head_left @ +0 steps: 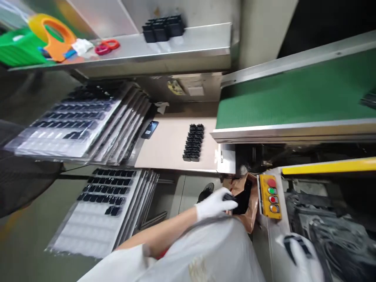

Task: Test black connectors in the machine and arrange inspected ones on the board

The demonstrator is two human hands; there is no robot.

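While the left hand (216, 203) pinches a black part (229, 197) between thumb and fingers beside the brown bag (250, 222), the blurred right hand (307, 260) closes around dark pieces (289, 249), probably to hold several together; twin rows (194, 142) stand tightly aligned on the table (163, 148), perhaps for order.

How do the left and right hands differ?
The left hand is at the open brown bag; the right hand is right of the yellow push-button box.
The left hand pinches a black piece; the right hand shows blurred dark patches, its hold unclear.
Both wear white gloves.
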